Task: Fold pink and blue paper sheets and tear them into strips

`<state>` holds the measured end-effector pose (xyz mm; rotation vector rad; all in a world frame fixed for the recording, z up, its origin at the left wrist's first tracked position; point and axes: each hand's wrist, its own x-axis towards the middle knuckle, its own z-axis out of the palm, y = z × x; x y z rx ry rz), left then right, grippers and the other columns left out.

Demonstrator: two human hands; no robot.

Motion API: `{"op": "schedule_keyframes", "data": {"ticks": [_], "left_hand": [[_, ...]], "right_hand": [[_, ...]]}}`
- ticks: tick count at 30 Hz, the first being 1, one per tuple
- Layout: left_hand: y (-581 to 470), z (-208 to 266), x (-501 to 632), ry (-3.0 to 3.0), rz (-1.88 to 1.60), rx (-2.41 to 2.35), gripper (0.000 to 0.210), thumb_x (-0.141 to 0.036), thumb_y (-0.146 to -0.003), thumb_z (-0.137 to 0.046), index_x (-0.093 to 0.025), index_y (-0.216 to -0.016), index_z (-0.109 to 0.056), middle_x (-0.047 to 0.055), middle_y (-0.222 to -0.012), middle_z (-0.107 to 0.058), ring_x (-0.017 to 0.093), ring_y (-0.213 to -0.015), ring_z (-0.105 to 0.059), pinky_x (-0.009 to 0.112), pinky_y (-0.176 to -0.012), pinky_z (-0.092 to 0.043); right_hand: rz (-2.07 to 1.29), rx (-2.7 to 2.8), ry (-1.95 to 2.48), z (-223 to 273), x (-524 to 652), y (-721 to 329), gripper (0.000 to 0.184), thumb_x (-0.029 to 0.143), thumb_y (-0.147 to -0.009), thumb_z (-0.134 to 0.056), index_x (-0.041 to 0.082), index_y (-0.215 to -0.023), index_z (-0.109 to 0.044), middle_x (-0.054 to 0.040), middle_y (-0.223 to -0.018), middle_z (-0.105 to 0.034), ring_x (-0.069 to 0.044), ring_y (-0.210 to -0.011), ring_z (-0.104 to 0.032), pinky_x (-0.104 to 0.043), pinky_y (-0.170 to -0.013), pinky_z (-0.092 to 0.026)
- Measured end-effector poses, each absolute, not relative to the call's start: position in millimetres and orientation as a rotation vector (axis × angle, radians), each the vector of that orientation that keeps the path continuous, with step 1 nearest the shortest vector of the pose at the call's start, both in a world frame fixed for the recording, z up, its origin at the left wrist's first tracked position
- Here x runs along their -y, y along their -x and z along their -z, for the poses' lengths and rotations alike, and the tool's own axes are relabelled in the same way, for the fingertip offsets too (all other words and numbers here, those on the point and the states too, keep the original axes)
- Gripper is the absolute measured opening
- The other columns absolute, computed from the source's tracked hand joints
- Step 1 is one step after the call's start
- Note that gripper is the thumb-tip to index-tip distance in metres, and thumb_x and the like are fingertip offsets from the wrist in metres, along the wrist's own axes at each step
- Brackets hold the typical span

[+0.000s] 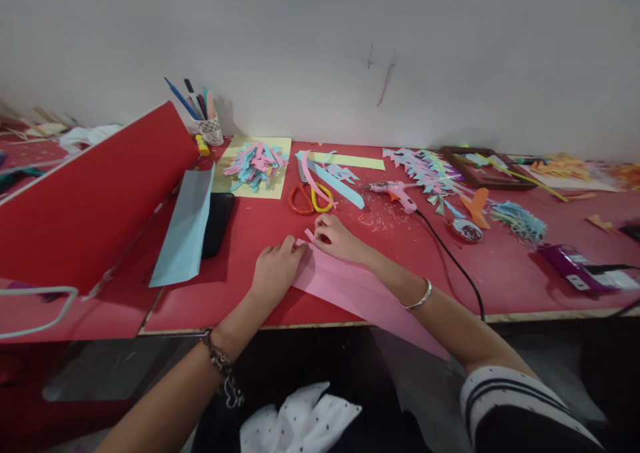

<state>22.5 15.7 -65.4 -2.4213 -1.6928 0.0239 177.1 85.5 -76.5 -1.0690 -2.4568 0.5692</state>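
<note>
The person sits at a red tabletop point(250, 221) with both hands just on the near side of the scissors point(313, 194), which have one red and one yellow handle loop. A pink paper sheet point(360, 290) starts nearer the person than the scissors and runs rightward under the right forearm, its far end hanging past the table's front edge. The left hand point(276, 270) grips the sheet's left end between thumb and fingers. The right hand point(340, 238), closest to the scissors, has its fingertips drawn together, pinching a narrow pink strip point(310, 236) at that same end; whether strip and sheet are joined cannot be told.

A curved pink strip point(323, 195) lies across the scissors, with a pale blue strip point(345, 188) just to their right. Further right of the scissors rests a pink glue gun point(400, 192), with fringed paper strips point(420, 168) beyond it. Left of and beyond the scissors, a heap of pink and blue paper snippets point(257, 164) sits on a pale yellow sheet point(276, 190). Further left of them, a pale blue paper sheet point(184, 230) partly covers a black smartphone point(219, 223).
</note>
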Motion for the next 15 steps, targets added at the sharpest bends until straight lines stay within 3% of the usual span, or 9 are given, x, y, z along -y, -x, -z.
{"op": "schedule_keyframes", "data": {"ticks": [6,11,15], "left_hand": [[-24,65,-15,2.424,-0.034,1.704,0.03,-0.014,-0.083,-0.039,-0.022,-0.107,-0.055,0.005,-0.088,-0.057,0.015,-0.064,-0.06,0.026,-0.056,-0.042],[-25,64,-15,2.415,-0.042,1.704,0.03,-0.014,-0.084,-0.037,-0.021,-0.108,-0.055,0.005,-0.089,-0.058,0.016,-0.067,-0.06,0.027,-0.058,-0.043],[-24,65,-15,2.424,-0.02,1.689,0.03,-0.014,-0.084,-0.037,-0.021,-0.108,-0.055,0.005,-0.094,-0.058,0.015,-0.071,-0.06,0.026,-0.059,-0.043]], "right_hand": [[-0.549,2.414,1.147,74,-86,-185,0.024,0.016,-0.078,-0.048,0.016,-0.055,-0.041,-0.003,-0.081,-0.041,-0.013,-0.077,-0.04,-0.03,-0.075,-0.036],[-0.527,2.42,1.214,67,-75,-185,0.021,0.027,-0.074,-0.056,0.017,-0.061,-0.043,-0.0026,-0.079,-0.042,-0.014,-0.077,-0.04,-0.029,-0.073,-0.038],[-0.448,2.488,1.215,65,-66,-186,0.019,0.022,-0.076,-0.052,0.016,-0.059,-0.046,-0.004,-0.082,-0.044,-0.015,-0.08,-0.04,-0.029,-0.073,-0.037]]}}
